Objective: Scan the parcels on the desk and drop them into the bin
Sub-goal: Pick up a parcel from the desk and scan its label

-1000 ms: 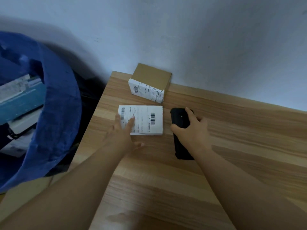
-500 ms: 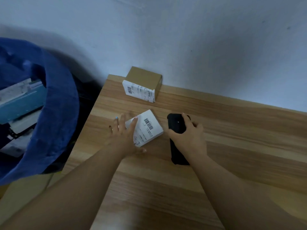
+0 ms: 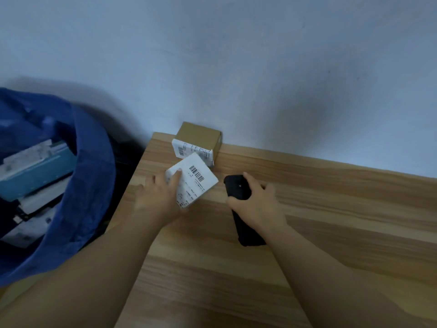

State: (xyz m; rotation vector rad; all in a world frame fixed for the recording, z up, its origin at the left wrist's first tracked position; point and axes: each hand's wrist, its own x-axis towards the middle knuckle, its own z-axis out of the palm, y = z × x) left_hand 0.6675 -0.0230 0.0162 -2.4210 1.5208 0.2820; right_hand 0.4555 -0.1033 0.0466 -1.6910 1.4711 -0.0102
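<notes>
The left hand (image 3: 160,197) grips a small white parcel with a printed barcode label (image 3: 192,179), fingers curled round its left edge and one fingertip lying on the label, so that the parcel is tilted with its barcode face turned up and toward the camera; whether its lower corner touches the light wooden surface (image 3: 331,221) cannot be told. The right hand (image 3: 257,204) is wrapped round a black handheld scanner (image 3: 238,204), which lies low over the surface just right of the parcel, its top end near the label. Behind them a brown cardboard box with a white shipping label (image 3: 198,144) stands in the far corner against the pale wall (image 3: 236,67), untouched. To the left, beside the surface, a large blue fabric bin (image 3: 89,185) already holds several parcels, teal and white ones among them. Judging from this, the task is well along: some parcels are binned, the white one appears about to be scanned and then needs dropping into the bin, and the brown box is left to handle afterwards.
</notes>
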